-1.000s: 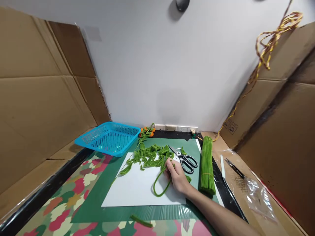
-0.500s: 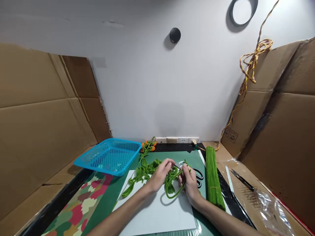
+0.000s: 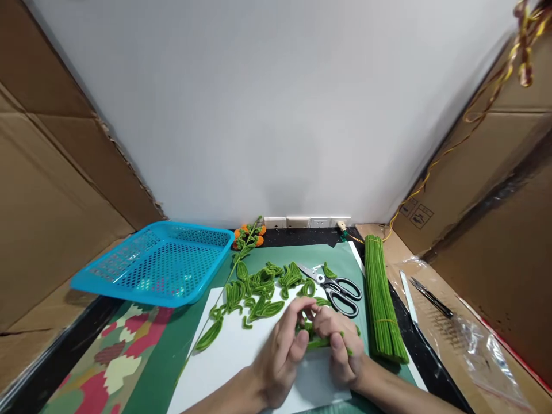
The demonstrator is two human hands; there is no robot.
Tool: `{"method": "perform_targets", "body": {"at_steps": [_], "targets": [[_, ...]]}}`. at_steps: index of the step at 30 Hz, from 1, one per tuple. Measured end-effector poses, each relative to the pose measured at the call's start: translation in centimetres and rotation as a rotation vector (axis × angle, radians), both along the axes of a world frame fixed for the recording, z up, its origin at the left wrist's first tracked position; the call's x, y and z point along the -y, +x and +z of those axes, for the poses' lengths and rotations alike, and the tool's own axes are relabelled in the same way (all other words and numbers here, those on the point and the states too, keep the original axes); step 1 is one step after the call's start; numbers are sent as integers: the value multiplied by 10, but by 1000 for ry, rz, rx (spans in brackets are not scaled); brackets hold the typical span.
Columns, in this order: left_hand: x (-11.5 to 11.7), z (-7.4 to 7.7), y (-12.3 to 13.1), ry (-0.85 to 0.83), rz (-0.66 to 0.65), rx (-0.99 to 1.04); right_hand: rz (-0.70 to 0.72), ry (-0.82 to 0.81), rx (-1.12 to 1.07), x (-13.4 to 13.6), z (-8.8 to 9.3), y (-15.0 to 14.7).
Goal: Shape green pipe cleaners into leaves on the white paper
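While curled together, hands [image 3: 280,353] [image 3: 342,348] pinch a pipe cleaner [image 3: 319,343].

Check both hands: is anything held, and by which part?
Both hold one bent green pipe cleaner: left hand pinches its bent stretch with the fingertips, right hand closes around the other end. Fingers hide the exact grip.

place: DIY craft bench | clues: cardboard walls [image 3: 52,190], scissors [image 3: 340,290] just beyond the fingers [image 3: 322,323], pipe-cleaner bundle [image 3: 382,305] right of them
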State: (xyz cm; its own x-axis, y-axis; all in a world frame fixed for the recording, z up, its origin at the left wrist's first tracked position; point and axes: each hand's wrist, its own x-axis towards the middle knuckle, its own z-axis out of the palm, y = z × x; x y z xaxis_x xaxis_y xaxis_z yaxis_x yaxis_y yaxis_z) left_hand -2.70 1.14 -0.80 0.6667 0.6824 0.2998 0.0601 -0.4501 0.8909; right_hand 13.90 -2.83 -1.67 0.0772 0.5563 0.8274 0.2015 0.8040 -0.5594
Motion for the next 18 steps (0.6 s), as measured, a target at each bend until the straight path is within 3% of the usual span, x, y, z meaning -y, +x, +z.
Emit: {"method": "perform_targets", "body": {"at_steps": [2,5,8,12,18], "targets": [[5,8,4,-61,-64,24,-47,-22,27,8,4,0],[8,20,11,-227,-26,88,-169,-45,129,18,13,1],[11,25,14,-413,-82,100,-211,-109,162,22,17,6],[14,18,13,-454,-201,116,-188,-244,87,19,15,12],[11,5,19,-551,-199,90,-65,-438,-141,12,6,15]]}}
